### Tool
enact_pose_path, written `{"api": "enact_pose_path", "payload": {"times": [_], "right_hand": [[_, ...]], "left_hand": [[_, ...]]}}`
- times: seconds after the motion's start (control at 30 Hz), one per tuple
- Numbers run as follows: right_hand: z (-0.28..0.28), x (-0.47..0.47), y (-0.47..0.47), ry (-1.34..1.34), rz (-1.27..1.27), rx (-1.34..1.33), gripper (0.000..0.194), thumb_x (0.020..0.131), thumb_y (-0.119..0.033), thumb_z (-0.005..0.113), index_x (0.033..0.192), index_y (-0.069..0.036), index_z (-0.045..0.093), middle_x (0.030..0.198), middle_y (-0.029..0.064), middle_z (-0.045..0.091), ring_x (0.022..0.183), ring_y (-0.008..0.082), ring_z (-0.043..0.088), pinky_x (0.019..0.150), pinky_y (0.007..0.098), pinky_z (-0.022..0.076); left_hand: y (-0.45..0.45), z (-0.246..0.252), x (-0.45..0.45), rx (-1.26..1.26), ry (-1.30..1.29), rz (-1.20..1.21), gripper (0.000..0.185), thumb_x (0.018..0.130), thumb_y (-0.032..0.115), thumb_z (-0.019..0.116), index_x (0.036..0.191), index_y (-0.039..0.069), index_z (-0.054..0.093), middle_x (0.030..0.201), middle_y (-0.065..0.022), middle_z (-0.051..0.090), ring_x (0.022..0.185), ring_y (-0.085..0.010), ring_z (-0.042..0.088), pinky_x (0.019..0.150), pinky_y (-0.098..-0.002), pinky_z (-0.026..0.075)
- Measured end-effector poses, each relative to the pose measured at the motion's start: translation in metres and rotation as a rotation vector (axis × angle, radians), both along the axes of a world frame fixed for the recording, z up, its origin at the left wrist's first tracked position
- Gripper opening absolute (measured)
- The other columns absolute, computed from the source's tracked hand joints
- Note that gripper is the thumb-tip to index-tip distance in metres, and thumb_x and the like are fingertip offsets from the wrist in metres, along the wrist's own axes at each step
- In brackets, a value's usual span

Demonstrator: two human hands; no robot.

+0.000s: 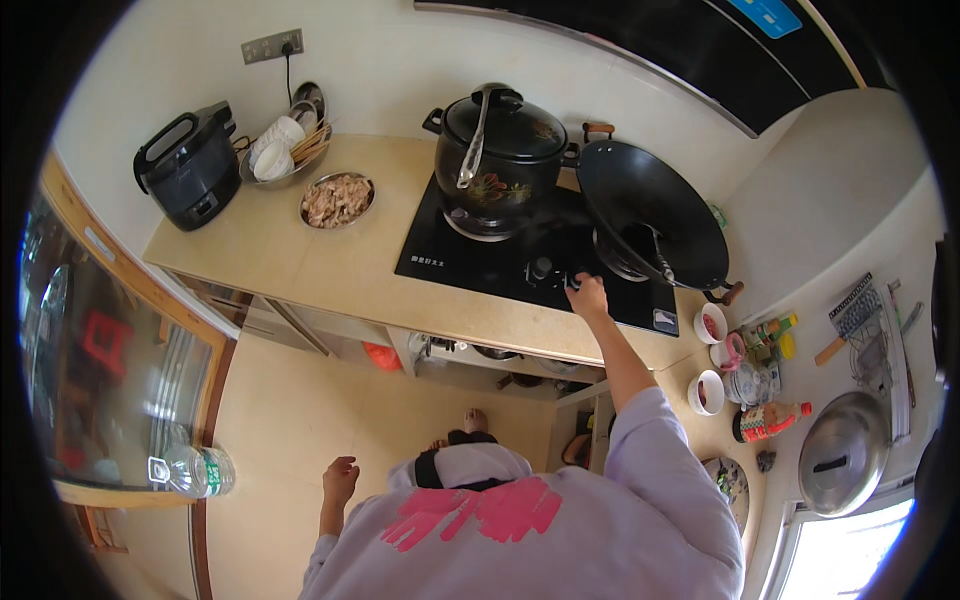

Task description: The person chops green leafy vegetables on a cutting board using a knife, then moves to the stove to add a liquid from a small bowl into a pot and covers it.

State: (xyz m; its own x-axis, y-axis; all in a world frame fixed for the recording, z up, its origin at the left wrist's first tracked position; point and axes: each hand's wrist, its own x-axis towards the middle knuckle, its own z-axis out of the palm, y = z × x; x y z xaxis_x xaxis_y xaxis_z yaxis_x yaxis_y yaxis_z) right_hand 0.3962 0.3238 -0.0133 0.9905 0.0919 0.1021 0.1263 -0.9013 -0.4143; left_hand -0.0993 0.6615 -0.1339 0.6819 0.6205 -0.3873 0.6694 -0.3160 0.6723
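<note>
My right hand (pixel 588 295) has its fingers around the right control knob (pixel 574 281) of a black glass gas hob (pixel 480 268). Just left of it stands the other knob (pixel 538 268). Over the right burner a black wok (pixel 649 210) rests tilted, a metal utensil (pixel 661 259) lying in it. A lidded black pot with a flower pattern (pixel 491 180) occupies the left burner, and a metal ladle (pixel 476 142) lies across its lid. My left hand (pixel 341 478) hangs low over the floor beside my body, fingers loosely curled; whether it holds anything is hidden.
Left on the counter (pixel 277 240) are a dark rice cooker (pixel 191 169), a metal bowl of cut meat (pixel 337 200) and a basin with white bowls (pixel 274 157). To the right stand white bowls (pixel 706 392), a red-capped bottle (pixel 772 421) and jars. A range hood (pixel 637 45) hangs above.
</note>
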Motion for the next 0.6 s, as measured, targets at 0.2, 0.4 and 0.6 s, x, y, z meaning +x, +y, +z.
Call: {"api": "enact_pose_path", "payload": {"times": [0.2, 0.4, 0.6], "right_hand": [[-0.025, 0.053, -0.002, 0.053, -0.076, -0.094, 0.042, 0.075, -0.022, 0.069, 0.107, -0.002, 0.052, 0.112, 0.0258, 0.048, 0.095, 0.0396, 0.058, 0.080, 0.0418, 0.0515], [-0.002, 0.064, 0.001, 0.101, -0.211, -0.141, 0.045, 0.066, -0.029, 0.079, 0.096, -0.001, 0.060, 0.105, 0.0207, 0.060, 0.098, 0.0360, 0.059, 0.082, 0.0415, 0.0513], [-0.017, 0.077, -0.014, 0.091, 0.025, -0.179, 0.029, 0.066, -0.018, 0.077, 0.082, 0.000, 0.062, 0.094, 0.0230, 0.062, 0.087, 0.0386, 0.061, 0.076, 0.0433, 0.0509]], "left_hand": [[-0.026, -0.005, -0.026, -0.097, 0.038, 0.257, 0.027, 0.076, 0.016, 0.062, 0.101, 0.005, 0.064, 0.085, -0.0138, 0.067, 0.081, -0.0227, 0.065, 0.074, -0.0329, 0.052], [-0.042, -0.001, 0.007, -0.114, 0.018, 0.274, 0.027, 0.077, 0.015, 0.062, 0.101, 0.004, 0.064, 0.084, -0.0118, 0.067, 0.079, -0.0203, 0.065, 0.074, -0.0311, 0.052], [-0.055, 0.001, 0.023, -0.054, -0.045, 0.312, 0.024, 0.078, 0.013, 0.062, 0.101, 0.004, 0.064, 0.085, -0.0111, 0.067, 0.076, -0.0187, 0.065, 0.072, -0.0302, 0.052]]}}
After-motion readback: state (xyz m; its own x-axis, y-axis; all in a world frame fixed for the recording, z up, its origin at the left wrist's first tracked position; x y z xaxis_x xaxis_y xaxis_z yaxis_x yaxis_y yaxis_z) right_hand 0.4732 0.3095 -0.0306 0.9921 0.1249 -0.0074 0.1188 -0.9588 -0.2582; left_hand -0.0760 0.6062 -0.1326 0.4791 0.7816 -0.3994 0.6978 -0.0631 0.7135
